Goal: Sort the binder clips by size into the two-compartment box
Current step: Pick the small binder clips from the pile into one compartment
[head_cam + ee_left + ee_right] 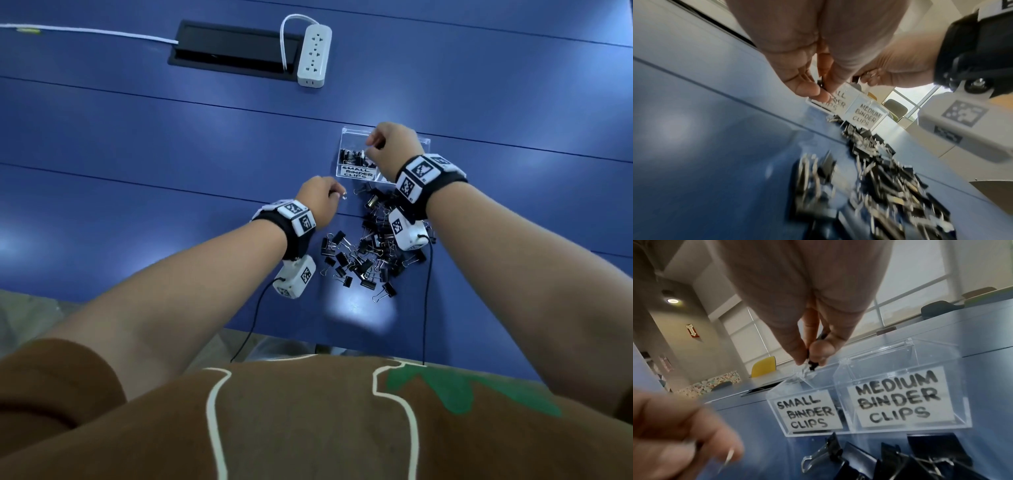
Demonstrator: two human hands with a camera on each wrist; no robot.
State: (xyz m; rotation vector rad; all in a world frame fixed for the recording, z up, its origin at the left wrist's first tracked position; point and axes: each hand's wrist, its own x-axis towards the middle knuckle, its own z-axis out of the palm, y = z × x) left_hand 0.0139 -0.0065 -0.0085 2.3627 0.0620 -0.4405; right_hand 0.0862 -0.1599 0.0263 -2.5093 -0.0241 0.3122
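Note:
A clear two-compartment box [346, 134] stands on the blue table, labelled SMALL BINDER CLIPS [805, 412] on the left and MEDIUM BINDER CLIPS [900, 397] on the right. Several black clips lie in the small compartment. My right hand [371, 147] hovers over that compartment and pinches a small black clip [812, 365] between thumb and fingers. My left hand [337, 196] is just left of the box's front and pinches another small clip [821, 85], whose wire handle [343, 196] sticks out. A pile of black binder clips [370, 253] lies in front of the box.
A white power strip [314, 54] and a black cable hatch [233, 48] sit at the far side of the table. The table's near edge [291, 334] runs just in front of my body. Chairs and windows show behind the table in the wrist views.

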